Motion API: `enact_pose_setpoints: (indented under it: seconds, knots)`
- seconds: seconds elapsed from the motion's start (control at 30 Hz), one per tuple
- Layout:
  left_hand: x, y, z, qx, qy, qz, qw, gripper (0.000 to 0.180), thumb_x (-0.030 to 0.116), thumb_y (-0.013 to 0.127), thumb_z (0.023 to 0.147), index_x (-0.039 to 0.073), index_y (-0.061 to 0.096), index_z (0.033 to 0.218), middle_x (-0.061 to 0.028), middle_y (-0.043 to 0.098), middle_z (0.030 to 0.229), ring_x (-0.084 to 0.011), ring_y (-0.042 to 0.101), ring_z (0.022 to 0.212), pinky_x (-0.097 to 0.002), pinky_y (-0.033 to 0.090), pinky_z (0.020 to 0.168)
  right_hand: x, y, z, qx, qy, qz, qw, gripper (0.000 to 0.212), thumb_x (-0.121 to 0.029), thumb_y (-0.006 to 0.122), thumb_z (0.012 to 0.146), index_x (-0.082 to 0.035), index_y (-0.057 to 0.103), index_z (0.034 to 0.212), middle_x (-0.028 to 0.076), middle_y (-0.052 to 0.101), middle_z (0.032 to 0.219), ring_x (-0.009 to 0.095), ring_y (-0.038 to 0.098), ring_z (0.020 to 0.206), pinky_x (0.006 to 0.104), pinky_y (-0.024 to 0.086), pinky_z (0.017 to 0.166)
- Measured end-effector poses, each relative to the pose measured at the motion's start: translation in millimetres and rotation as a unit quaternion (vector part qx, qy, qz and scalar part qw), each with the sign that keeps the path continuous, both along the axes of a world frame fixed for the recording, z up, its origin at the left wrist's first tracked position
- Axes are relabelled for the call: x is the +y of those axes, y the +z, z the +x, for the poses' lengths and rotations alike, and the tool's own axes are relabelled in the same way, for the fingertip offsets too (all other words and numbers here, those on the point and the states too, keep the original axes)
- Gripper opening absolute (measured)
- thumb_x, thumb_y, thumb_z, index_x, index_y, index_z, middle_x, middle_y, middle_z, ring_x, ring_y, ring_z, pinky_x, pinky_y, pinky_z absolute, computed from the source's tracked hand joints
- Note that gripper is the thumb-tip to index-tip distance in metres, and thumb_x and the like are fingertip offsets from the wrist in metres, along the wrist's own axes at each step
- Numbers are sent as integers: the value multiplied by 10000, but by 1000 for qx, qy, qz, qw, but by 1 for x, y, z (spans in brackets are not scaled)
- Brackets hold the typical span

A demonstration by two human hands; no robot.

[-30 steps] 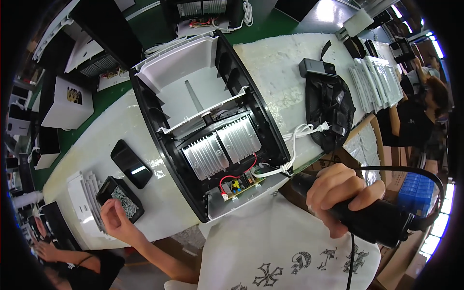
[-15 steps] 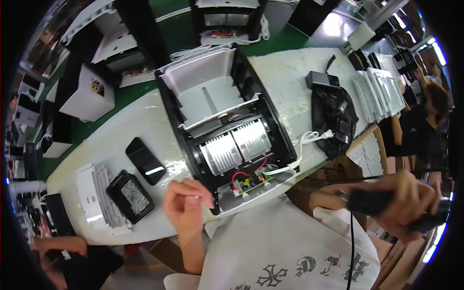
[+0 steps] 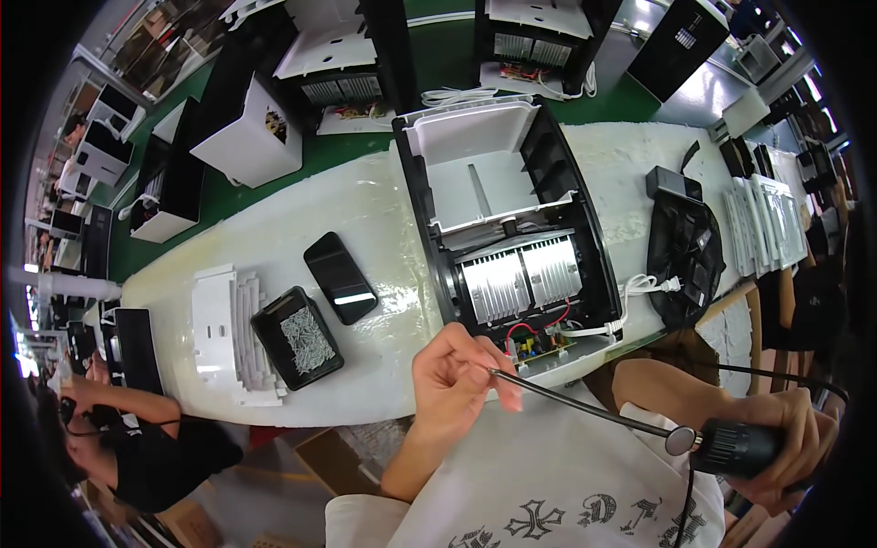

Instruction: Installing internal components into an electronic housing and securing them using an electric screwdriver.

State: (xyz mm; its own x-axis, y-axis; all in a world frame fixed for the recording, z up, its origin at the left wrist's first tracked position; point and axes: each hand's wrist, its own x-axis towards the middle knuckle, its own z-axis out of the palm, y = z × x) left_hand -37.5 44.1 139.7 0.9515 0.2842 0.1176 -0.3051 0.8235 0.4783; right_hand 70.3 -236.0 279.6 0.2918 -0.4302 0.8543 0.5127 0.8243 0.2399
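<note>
Black screwdriver (image 3: 735, 447) slants from clasping right hand (image 3: 800, 446) to pinching left hand (image 3: 448, 382).

Black screwdriver (image 3: 742, 447) held aslant near open housing (image 3: 470, 137)

The screwdriver's long dark shaft (image 3: 586, 407) is angled up and leftward. Inside the black-walled housing, ribbed silver blocks (image 3: 496, 290) and red wires (image 3: 521, 326) are left exposed.

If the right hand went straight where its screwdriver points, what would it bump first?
Probably the left hand. The screwdriver in the right hand points its long bit right at the fingers there; whether they touch is hard to see.
</note>
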Motion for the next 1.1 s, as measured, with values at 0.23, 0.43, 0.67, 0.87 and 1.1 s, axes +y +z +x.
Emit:
enact_pose_setpoints:
  seconds: [0.23,0.43,0.67,0.87,1.1]
  knots:
    - [27,1,7,-9,-83,138,987,103,23,607,919,-58,574,975,-250,653,968,-327,700,854,-409,586,711,59,14,10,-22,168,20,985,289,6,727,604,-73,461,684,37,547,632,99,552,402,231,558,350]
    - [51,-5,32,5,133,639,758,320,222,557,938,-3,634,1153,-170,616,1248,-424,478,1269,-567,260,1113,87,-8,1,-19,89,-119,989,326,-35,752,698,-46,443,800,61,551,639,126,558,384,269,551,331]
    - [46,-51,29,35,134,671,728,409,222,345,997,50,716,1010,-146,583,1262,-388,340,1342,-508,214,1125,140,-76,-24,93,-20,-293,951,547,-128,824,734,-43,346,985,101,572,619,174,588,399,290,540,341]
    - [48,-49,31,31,126,663,737,309,98,419,923,77,703,1043,-113,570,1289,-389,375,1333,-576,179,1142,144,-84,-26,95,-53,-378,919,550,-163,837,742,-53,360,992,112,598,615,215,614,437,315,531,375]
    - [59,-38,21,34,123,618,776,314,85,450,916,45,636,1165,-131,543,1328,-388,398,1322,-547,214,1141,157,-82,-37,49,-9,-478,877,527,-242,821,778,-54,384,1005,115,615,673,266,642,516,329,463,389]
